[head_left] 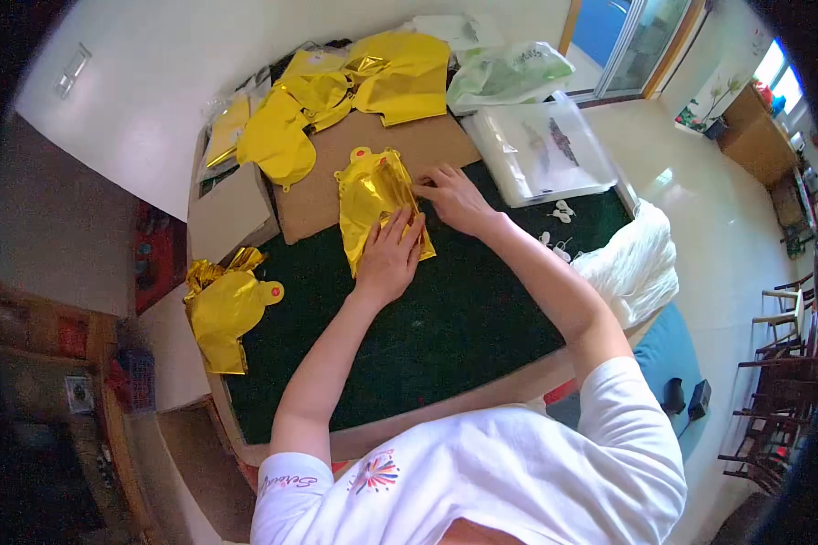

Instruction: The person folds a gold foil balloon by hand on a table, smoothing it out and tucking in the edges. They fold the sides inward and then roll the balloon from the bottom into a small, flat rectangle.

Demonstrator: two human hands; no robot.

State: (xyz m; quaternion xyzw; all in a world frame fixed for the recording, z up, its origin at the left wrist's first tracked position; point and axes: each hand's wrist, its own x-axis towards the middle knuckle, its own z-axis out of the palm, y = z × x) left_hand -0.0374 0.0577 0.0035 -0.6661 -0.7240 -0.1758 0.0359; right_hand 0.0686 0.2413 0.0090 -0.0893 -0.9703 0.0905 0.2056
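A flat gold foil balloon (362, 195) lies in front of me, its right side folded over and a round tab with a red dot at its top. My left hand (391, 259) rests on its lower part with fingers stretched out over the foil. At its right edge, my right hand (459, 200) has thumb and fingers drawn together on the folded foil. The balloon lies partly on a brown cardboard sheet (314, 204) and partly on the dark green table top (418, 345).
More gold foil balloons (282, 136) lie at the back left, another gold foil piece (223, 313) at the left edge. Clear plastic sleeves (541, 150) and a greenish plastic bag (509, 77) are at the back right. White string (636, 263) hangs over the right edge beside small white pieces (562, 212).
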